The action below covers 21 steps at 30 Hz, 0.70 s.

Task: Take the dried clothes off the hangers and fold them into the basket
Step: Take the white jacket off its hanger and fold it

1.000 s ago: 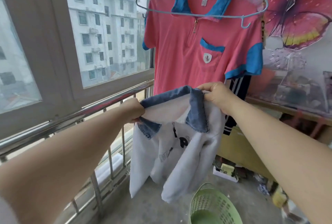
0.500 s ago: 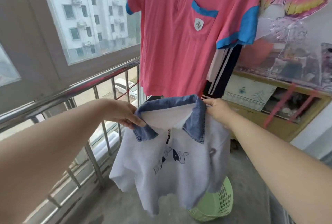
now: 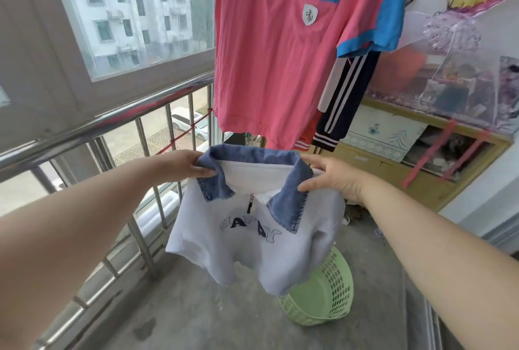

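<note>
The left hand [image 3: 188, 166] pinched the blue collar of the white shirt [image 3: 252, 254] on its left side. The right hand [image 3: 334, 178] gripped the collar on the right side, thumb in front. The shirt hung in the air between the two hands, with its front facing near (it had dark letters on the chest). Its bottom edge hung in front of the green basket [image 3: 328, 293], which sat on the floor [image 3: 196, 307] a bit to the right. Farther back, a pink shirt [image 3: 269, 55] with blue trim hung up high. A shiny metal railing [image 3: 112, 122] ran along the left.
</note>
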{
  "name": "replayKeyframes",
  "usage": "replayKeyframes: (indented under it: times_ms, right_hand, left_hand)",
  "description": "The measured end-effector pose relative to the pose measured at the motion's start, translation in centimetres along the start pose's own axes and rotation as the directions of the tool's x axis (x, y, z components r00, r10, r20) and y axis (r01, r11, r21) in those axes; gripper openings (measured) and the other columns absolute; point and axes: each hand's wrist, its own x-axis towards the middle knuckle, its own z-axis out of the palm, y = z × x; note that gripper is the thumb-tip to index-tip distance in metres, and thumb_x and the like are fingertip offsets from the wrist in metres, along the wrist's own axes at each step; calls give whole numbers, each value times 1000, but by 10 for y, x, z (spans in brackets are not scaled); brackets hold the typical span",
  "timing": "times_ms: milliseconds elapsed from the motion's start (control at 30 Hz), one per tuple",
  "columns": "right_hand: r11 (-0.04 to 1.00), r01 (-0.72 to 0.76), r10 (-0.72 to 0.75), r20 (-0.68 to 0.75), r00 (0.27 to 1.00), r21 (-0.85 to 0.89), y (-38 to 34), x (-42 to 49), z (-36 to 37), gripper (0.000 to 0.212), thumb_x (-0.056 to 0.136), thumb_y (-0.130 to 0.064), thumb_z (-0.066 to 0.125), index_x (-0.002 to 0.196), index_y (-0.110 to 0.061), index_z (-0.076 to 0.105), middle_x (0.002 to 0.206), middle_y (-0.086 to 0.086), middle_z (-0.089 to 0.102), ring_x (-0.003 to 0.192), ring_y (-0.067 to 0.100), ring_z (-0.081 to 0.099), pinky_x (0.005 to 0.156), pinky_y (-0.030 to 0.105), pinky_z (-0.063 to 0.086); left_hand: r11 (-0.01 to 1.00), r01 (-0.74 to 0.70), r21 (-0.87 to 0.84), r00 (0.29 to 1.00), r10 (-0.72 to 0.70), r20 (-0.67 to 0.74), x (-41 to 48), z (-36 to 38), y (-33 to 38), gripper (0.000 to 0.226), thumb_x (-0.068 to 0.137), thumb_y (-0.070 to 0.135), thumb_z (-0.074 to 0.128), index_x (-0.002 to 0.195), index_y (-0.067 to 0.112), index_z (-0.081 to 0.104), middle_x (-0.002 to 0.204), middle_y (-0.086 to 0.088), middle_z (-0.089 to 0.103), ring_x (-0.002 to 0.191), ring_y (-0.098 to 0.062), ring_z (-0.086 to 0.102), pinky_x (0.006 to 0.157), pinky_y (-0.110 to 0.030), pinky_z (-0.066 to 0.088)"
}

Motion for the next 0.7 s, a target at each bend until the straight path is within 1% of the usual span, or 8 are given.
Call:
replayKeyframes:
  times_ms: [67, 133, 233, 333, 433, 533, 600, 700]
  right_hand:
    - [998, 60, -64, -181, 981, -26, 1, 7, 5, 39, 71, -17, 83, 103, -34, 71, 103, -12, 72, 103, 8, 63, 101, 34, 44]
    - [994, 111, -104, -291, 951, 10, 0, 9, 8, 23, 79, -13, 77, 88, -33, 71, 83, -18, 72, 87, 3, 64, 94, 30, 45]
    - [995, 94, -99, -304, 947, -31, 2, 12, 5, 19, 84, -18, 72, 85, -37, 69, 85, -18, 70, 87, 3, 62, 94, 27, 44]
    - [996, 75, -84, -293, 952, -40, 3, 16, 4, 16, 85, -20, 71, 95, -33, 69, 89, -17, 69, 87, 1, 62, 90, 23, 44]
    - [996, 82, -88, -315, 945, -33, 2, 20, 6, 23, 86, -16, 70, 108, -19, 69, 87, -17, 66, 83, -2, 60, 81, 15, 45]
    - [994, 91, -105, -332, 937, -58, 1, 21, 11, 24, 85, -16, 71, 108, -22, 68, 86, -19, 66, 81, -7, 58, 80, 11, 45]
    - [993, 83, -103, -285, 953, -81, 1, 19, 14, 28, 83, -14, 73, 109, -24, 68, 89, -17, 67, 82, -10, 57, 73, 4, 42]
    - [998, 33, -41, -164, 986, -48, 1, 17, 17, 35, 75, -27, 79, 108, -24, 70, 104, -10, 72, 101, 1, 62, 89, 17, 43]
  left_hand:
    - [999, -35, -2, 998, 35, -59, 0, 0, 2, 30, 85, 48, 62, 109, 29, 63, 107, 5, 68, 102, -19, 62, 98, -39, 45]
    - [992, -69, 101, 989, 81, -122, -1, -3, 6, 33, 80, 53, 65, 104, 31, 63, 101, 6, 69, 97, -19, 63, 91, -37, 49]
    - [912, -37, 407, 975, 123, -187, -2, -6, 13, 46, 66, 66, 71, 96, 31, 65, 88, 6, 70, 83, -18, 64, 77, -32, 53]
    - [874, 27, 485, 978, 77, -193, -2, -9, 18, 54, 63, 71, 68, 88, 23, 68, 79, 1, 69, 75, -20, 63, 66, -30, 49]
    - [976, 49, 213, 988, -16, -156, -3, -6, 19, 42, 69, 64, 68, 81, 24, 66, 78, 2, 66, 76, -19, 60, 67, -29, 47]
    - [992, 44, -121, 996, -53, -67, 0, -2, 16, 40, 61, 63, 72, 89, 35, 68, 95, 6, 70, 93, -19, 64, 93, -36, 48]
    - [992, 31, -122, 999, -35, -27, 1, 3, 16, 34, 62, 60, 74, 87, 39, 66, 95, 10, 70, 94, -17, 64, 95, -37, 48]
    - [993, 44, -111, 999, -46, -13, 3, 6, 17, 38, 58, 60, 76, 88, 39, 66, 92, 12, 69, 91, -15, 64, 91, -33, 47]
